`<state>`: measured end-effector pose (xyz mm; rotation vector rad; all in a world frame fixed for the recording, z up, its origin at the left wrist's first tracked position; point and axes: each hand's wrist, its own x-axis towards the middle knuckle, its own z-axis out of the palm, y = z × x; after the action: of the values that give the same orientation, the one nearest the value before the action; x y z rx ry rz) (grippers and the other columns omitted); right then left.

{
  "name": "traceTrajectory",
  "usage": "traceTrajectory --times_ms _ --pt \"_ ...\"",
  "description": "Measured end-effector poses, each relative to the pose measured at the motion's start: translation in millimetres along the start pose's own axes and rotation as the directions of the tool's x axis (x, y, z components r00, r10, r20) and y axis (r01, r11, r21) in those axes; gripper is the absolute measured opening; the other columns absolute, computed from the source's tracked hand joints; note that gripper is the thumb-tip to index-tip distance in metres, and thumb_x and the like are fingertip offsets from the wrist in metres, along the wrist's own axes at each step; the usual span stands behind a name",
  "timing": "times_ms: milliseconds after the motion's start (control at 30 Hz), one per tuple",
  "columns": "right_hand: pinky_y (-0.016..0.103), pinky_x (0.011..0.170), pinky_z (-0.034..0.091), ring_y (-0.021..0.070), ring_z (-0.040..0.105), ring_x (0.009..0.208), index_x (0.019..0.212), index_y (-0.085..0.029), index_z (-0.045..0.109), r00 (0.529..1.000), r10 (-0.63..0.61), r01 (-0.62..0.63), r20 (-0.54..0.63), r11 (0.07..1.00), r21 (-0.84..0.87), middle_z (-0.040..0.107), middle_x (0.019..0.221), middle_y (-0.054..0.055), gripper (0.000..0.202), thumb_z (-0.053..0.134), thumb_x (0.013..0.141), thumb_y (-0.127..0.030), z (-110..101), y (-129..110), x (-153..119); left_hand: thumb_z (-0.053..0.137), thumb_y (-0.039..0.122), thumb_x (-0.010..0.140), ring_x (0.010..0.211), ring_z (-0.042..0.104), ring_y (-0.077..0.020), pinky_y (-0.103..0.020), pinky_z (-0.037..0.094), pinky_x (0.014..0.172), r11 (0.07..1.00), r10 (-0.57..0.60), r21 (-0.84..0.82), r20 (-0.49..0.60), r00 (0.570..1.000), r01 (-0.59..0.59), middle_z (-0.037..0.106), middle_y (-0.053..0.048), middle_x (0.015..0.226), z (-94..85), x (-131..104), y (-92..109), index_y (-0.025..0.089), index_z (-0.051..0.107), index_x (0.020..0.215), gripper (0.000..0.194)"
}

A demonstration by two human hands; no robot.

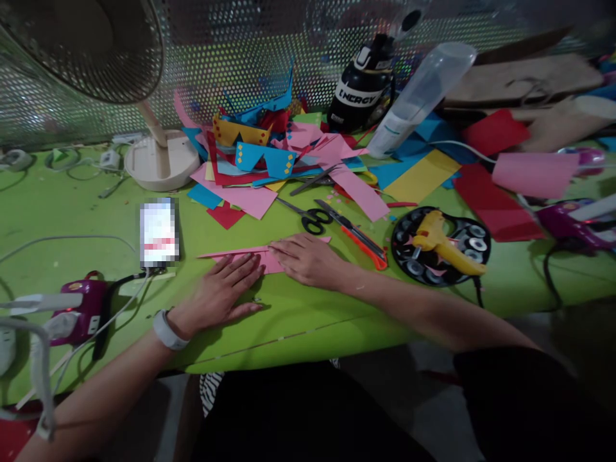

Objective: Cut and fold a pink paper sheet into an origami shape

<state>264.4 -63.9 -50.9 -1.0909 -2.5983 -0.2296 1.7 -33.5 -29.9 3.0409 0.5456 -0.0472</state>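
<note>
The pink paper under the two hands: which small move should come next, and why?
Perhaps slide the right hand along the far edge of the pink paper while the left hand steadies it: a narrow strip there seems folded over, and both hands rest on the paper.

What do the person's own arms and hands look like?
The left hand and right hand wear no gloves. A pale grey band circles the left wrist. A black sleeve covers the upper part of the right arm.
</note>
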Motion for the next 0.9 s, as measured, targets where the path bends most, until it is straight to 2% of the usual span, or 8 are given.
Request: traceTrajectory --times_ms 233,333,500,767,900 --pt "0.041 0.086 0.046 0.0255 0.056 0.106 0.121 -0.008 0.061 0.999 -0.002 0.001 -0.048 1.0 -0.014 0.064 0.122 0.016 0.034 0.044 0.096 -0.024 -5.2 -5.5 0.0 0.027 0.063 0.096 0.145 0.024 -0.0245 -0.043 0.015 0.12 1.0 -0.004 -0.019 0.024 1.0 0.005 0.027 -0.011 0.156 -3.2 0.8 0.6 0.016 0.029 0.15 0.072" --pt "0.04 0.089 0.045 0.0251 0.056 0.106 0.12 -0.01 0.063 0.995 -0.063 0.064 -0.075 0.998 0.01 0.066 0.117 0.013 0.033 0.047 0.095 -0.026 -8.9 -10.9 -1.2 0.028 0.062 0.096 0.145 0.025 -0.0245 -0.043 0.015 0.12 0.999 -0.002 -0.032 0.013 1.0 0.002 0.029 -0.011 0.156 -2.9 0.5 0.2 0.015 0.031 0.149 0.071" --pt "0.039 0.086 0.042 0.023 0.055 0.094 0.112 -0.01 0.065 0.981 -0.184 0.188 -0.06 0.98 0.069 0.068 0.101 0.012 0.031 0.049 0.093 -0.027 -10.7 -15.9 -1.6 0.028 0.062 0.096 0.145 0.024 -0.025 -0.043 0.014 0.12 0.999 0.003 -0.046 0.007 1.0 -0.002 0.029 -0.012 0.155 -2.6 0.2 0.4 0.014 0.031 0.149 0.072" --pt "0.039 0.082 0.038 0.0227 0.051 0.089 0.103 -0.01 0.067 0.96 -0.28 0.28 0.007 0.959 0.043 0.066 0.102 0.012 0.027 0.05 0.092 -0.028 -9.8 -12.0 0.6 0.027 0.064 0.095 0.145 0.023 -0.0237 -0.041 0.011 0.12 0.999 0.006 -0.041 0.014 1.0 -0.005 0.027 -0.011 0.156 -4.0 1.1 -0.3 0.015 0.028 0.15 0.074" --pt "0.04 0.083 0.039 0.0235 0.05 0.091 0.101 -0.01 0.067 0.959 -0.283 0.28 0.032 0.957 0.068 0.066 0.1 0.011 0.026 0.052 0.09 -0.029 -8.1 -10.9 -0.8 0.027 0.063 0.096 0.145 0.023 -0.0225 -0.04 0.013 0.119 1.0 0.016 -0.023 0.022 1.0 -0.016 0.027 -0.009 0.156 -8.0 -6.4 -5.7 0.018 0.026 0.151 0.071"
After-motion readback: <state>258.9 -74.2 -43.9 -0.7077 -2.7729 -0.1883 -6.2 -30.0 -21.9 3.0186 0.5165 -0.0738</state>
